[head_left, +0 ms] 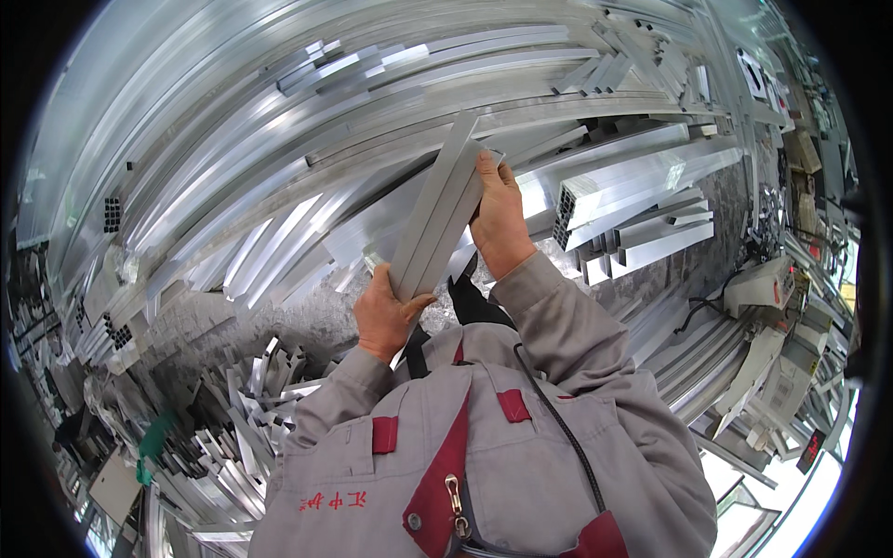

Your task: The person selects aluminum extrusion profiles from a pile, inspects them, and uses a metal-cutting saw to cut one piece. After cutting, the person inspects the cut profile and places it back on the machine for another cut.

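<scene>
Two grey metal profiles point(439, 206) lie side by side, held at a slant in front of my body. My left hand point(383, 316) is closed round their near end, its thumb across the edge. Higher up and to the right, my right hand point(500, 216) grips the far part, with its fingers bent over the edge. One profile reaches a little past the other at the top. Part of my right fingers is hidden behind the metal.
Long silvery profiles point(372, 102) are piled beyond my hands. A bundle of square tubes point(642, 181) lies at the right. Many short offcuts point(233, 446) stand at the lower left. A white machine housing point(758, 286) sits at the far right, and grey floor point(270, 321) shows between the piles.
</scene>
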A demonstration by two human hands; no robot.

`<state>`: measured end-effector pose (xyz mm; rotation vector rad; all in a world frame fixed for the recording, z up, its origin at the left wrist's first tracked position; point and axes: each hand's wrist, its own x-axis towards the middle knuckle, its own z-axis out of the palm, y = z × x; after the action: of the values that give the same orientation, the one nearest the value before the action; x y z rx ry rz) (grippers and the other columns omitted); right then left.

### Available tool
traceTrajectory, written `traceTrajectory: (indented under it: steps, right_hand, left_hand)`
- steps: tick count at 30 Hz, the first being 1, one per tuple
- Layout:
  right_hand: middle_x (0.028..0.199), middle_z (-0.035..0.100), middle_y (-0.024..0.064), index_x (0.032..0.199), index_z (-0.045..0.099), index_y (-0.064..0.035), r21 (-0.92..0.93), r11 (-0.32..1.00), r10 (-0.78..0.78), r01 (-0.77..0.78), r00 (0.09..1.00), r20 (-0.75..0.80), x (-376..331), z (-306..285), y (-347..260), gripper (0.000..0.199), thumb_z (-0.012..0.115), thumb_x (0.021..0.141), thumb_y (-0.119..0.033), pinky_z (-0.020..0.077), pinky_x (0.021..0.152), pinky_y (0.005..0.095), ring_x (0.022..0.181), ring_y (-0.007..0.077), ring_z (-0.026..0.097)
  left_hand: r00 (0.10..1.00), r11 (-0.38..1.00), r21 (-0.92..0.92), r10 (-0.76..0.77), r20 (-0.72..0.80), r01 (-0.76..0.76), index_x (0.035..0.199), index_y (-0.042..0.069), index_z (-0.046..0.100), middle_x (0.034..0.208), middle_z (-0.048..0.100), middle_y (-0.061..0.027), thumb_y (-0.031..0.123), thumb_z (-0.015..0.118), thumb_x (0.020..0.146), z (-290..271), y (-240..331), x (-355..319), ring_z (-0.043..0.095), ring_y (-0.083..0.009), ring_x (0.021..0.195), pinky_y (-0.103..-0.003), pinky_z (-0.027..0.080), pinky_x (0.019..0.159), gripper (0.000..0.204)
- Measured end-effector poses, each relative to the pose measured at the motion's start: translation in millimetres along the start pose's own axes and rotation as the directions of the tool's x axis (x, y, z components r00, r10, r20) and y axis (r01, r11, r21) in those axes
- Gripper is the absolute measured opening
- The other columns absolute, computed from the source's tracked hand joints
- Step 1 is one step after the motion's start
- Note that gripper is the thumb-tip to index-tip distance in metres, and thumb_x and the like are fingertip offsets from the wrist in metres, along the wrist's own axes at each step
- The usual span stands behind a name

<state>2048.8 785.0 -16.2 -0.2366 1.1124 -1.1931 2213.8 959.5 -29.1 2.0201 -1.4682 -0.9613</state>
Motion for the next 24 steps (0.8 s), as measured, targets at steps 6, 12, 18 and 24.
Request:
traceTrajectory:
  steps: [6,12,18,24]
  right_hand:
    - [0.111,0.07,0.0057,0.125,0.063,0.0006,-0.213,0.97,-0.108,0.113,0.994,0.032,-12,-23,-22,0.034,0.068,0.105,-0.026,0.0523,0.081,0.0272,0.094,0.0114,0.063]
    - [0.109,0.07,0.0061,0.124,0.063,0.0024,-0.176,0.95,-0.26,0.259,0.965,0.013,-24,-50,-68,0.035,0.069,0.104,-0.026,0.0525,0.082,0.0273,0.093,0.0116,0.063]
    - [0.115,0.07,0.0084,0.128,0.062,0.0034,-0.101,0.956,-0.274,0.276,0.961,0.034,-37,-86,-110,0.039,0.069,0.104,-0.028,0.0515,0.092,0.0295,0.102,0.0141,0.064]
    - [0.118,0.07,0.0086,0.128,0.062,0.0036,-0.026,0.939,-0.342,0.342,0.939,0.029,-60,-121,-145,0.04,0.068,0.105,-0.029,0.0505,0.095,0.0307,0.106,0.0145,0.063]
  left_hand:
    - [0.996,0.995,0.055,0.088,0.017,-0.088,0.125,0.007,0.054,0.095,0.071,-0.0218,0.045,0.088,0.079,19,12,-1,0.069,-0.0466,0.086,-0.051,0.054,0.071,0.068]
    - [0.985,0.986,0.058,0.151,0.08,-0.156,0.13,0.006,0.052,0.097,0.07,-0.0232,0.039,0.076,0.093,25,27,-2,0.066,-0.0486,0.09,-0.055,0.05,0.076,0.056]
    - [0.958,0.964,0.041,0.256,0.126,-0.263,0.136,0.003,0.051,0.109,0.067,-0.0264,0.028,0.072,0.096,46,48,1,0.064,-0.0478,0.099,-0.053,0.05,0.083,0.052]
    - [0.917,0.936,-0.067,0.351,0.192,-0.344,0.139,0.001,0.049,0.114,0.064,-0.0263,0.017,0.067,0.098,61,70,8,0.063,-0.0457,0.103,-0.05,0.05,0.09,0.047]
